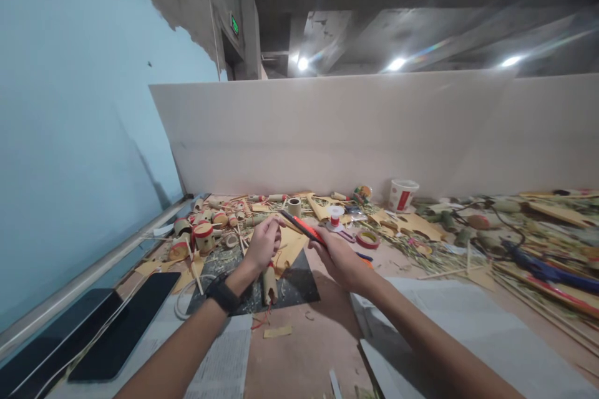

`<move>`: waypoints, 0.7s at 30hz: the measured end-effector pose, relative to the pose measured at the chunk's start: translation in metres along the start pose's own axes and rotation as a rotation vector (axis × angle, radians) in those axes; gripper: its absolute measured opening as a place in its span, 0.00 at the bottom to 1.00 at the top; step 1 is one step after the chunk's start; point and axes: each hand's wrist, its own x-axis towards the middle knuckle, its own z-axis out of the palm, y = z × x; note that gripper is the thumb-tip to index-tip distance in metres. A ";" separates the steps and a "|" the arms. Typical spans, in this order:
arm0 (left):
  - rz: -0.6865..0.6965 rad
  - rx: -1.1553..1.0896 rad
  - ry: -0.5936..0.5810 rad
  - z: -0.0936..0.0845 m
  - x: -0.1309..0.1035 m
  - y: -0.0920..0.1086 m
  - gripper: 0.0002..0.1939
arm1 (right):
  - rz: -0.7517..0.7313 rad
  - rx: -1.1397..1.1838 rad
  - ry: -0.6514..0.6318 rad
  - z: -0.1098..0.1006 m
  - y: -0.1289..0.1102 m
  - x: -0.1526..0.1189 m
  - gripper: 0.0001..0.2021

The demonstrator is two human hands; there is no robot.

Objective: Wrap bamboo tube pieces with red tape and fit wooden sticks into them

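Note:
My right hand [333, 251] is wrapped round a red and black utility knife [302, 226], its dark end pointing up and left toward my other hand. My left hand [264, 240] has its fingers pinched together beside the knife's tip; whatever they hold is too small to make out. Beneath them lies a dark cutting mat [299, 283] with a piece of yellow card [291, 252] on it. A short bamboo tube [270, 287] with red thread at its near end rests on the mat, just below my left hand.
Small red-trimmed bamboo drums [204, 238] are heaped at the left. Behind my right hand are a thread spool [335, 217], a tape roll [367, 239] and a paper cup [402, 195]. A phone [126, 324] lies front left; a blue tool [538, 267] is far right.

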 end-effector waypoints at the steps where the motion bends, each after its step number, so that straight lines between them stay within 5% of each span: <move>1: 0.004 -0.002 -0.003 0.000 0.000 0.000 0.20 | 0.004 -0.009 0.010 0.001 0.003 0.000 0.14; 11: 0.069 0.060 -0.044 0.003 -0.005 0.002 0.23 | -0.053 0.018 0.120 0.004 0.006 0.000 0.23; 21: 0.151 0.118 -0.046 0.000 0.000 -0.006 0.19 | -0.046 0.041 -0.001 0.007 0.006 -0.003 0.20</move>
